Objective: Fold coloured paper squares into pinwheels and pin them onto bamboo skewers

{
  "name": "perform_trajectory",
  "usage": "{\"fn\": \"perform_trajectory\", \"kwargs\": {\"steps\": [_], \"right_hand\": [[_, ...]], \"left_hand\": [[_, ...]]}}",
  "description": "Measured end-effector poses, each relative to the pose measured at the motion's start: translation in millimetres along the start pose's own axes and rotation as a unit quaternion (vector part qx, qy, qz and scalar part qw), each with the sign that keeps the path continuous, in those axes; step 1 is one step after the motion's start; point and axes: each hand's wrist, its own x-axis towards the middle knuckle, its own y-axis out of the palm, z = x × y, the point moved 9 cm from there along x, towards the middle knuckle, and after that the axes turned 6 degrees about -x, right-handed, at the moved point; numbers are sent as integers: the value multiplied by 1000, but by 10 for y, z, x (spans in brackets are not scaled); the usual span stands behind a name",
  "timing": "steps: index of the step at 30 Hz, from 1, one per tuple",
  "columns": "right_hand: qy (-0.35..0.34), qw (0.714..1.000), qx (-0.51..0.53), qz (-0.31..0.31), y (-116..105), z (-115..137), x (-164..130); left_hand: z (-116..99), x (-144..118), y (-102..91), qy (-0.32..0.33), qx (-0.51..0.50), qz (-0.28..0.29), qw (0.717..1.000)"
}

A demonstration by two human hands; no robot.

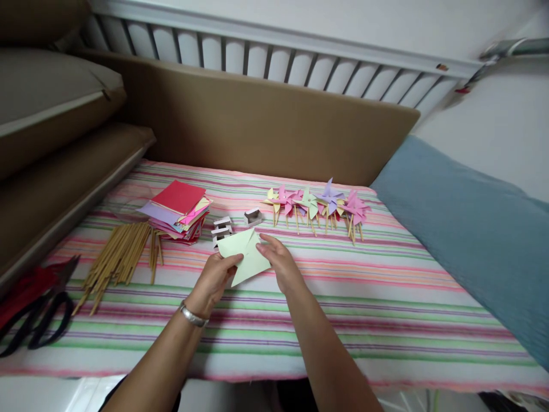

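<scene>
1. The pale green paper point(250, 263) is held above the striped cloth point(364, 303), pinched in the grip of the left hand point(215, 273); its right edge is met by the right hand point(279, 262), whose pinch cannot be confirmed.
2. Shaping seems in hand; light, even pressure appears called for.
3. Beyond, small white boxes point(253, 220) stand open; their contents cannot be told.

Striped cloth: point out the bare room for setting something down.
Widest free patch: the striped cloth right of the right hand, in front of the pinwheels, bordered by the blue fabric. Smaller: front, between scissors and left forearm. Crowded: left, around sticks and paper stack.
</scene>
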Motion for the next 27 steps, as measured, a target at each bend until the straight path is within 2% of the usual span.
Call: {"fn": "perform_trajectory", "kwargs": {"steps": [3,7,11,15,17,19,21,23,25,27], "right_hand": [[27,997,31,66,137,-30,-46],[29,995,41,90,216,-64,-68],[19,996,74,47,195,-98,-37],[8,996,82,22,213,-121,-33],[-19,999,36,7,175,-77,-50],[-85,995,-51,-17,93,58,-95],[-187,969,-159,-10,87,257,-189],[-283,926,-249,26,172,404,-318],[-338,886,-311,60,269,451,-421],[-358,866,-344,67,320,452,-462]], "left_hand": [[37,5,-60,-13,52,-23,998],[86,4,-51,-20,67,-23,997],[127,-10,46,-18,24,10,1000],[110,10,-35,-4,14,-21,1000],[61,39,-92,1,11,-27,1000],[-16,69,-173,2,7,-40,999],[-113,90,-260,3,-1,-56,998],[-204,93,-320,2,-13,-68,998],[-276,81,-336,1,-23,-70,997],[-315,62,-323,-4,-25,-67,997]]}}
